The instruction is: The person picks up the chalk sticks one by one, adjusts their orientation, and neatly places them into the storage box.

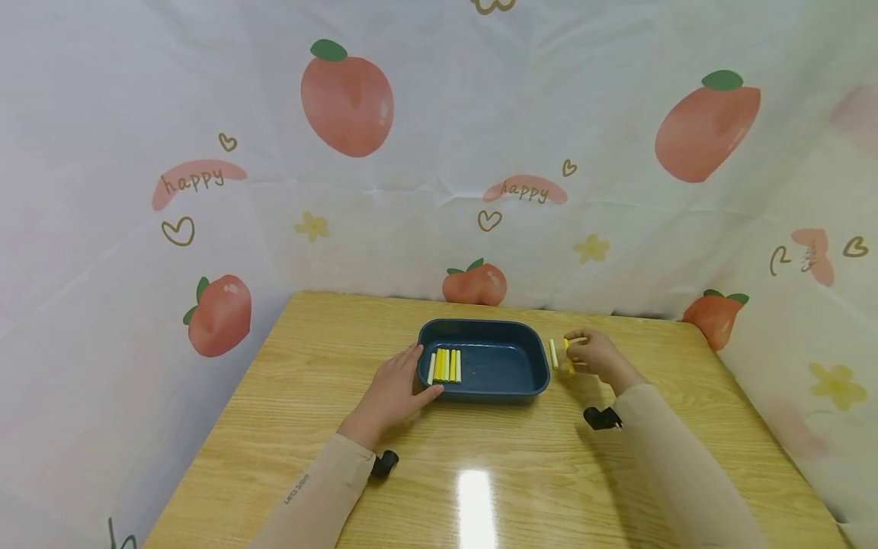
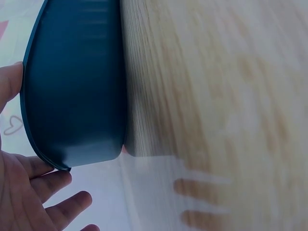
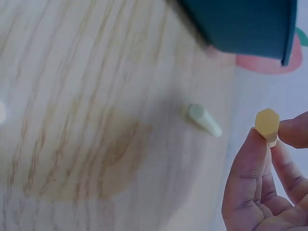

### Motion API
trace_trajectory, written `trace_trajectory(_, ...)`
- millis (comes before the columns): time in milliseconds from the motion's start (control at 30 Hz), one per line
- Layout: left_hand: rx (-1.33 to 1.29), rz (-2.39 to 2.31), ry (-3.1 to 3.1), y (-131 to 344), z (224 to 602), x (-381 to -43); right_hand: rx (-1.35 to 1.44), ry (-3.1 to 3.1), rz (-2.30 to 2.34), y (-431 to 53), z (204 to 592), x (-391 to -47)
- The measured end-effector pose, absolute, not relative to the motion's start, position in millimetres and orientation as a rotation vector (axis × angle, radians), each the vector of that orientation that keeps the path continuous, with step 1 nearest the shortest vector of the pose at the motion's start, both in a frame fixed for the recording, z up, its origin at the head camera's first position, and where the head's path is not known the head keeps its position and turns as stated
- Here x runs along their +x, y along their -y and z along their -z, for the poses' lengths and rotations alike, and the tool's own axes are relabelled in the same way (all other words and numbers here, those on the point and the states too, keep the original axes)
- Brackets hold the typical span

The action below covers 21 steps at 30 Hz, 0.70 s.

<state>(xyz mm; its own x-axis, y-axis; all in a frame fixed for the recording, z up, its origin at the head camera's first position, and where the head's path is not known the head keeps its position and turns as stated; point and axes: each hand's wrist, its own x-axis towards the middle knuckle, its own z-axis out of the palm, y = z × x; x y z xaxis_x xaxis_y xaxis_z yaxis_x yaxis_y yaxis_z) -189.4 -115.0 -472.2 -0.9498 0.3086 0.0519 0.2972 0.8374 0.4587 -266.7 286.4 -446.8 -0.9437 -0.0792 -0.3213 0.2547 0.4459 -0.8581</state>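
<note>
A dark blue rectangular tray rests on the wooden table. At its left end, several white and yellow chalk sticks lie side by side. My left hand touches the tray's left end, thumb at the near rim; in the left wrist view its fingers are spread, some against the rim. Right of the tray, my right hand pinches a yellow chalk stick between thumb and fingertips, its six-sided end facing the right wrist camera. Between this hand and the tray, a pale chalk stick lies on the table.
The wooden table ends at a white fruit-print cloth behind it, and the cloth hangs at both sides too. Black wrist devices stick out beside both sleeves. A bright light reflection falls on the near tabletop.
</note>
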Motion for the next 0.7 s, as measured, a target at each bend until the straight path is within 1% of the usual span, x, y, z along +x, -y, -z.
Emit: trace_trajectory(700, 0.507, -0.754, -2.990, 115.0, 469.6, -187.7, 0.057, -2.301, 1.616, -273.8, 417.3, -243.6)
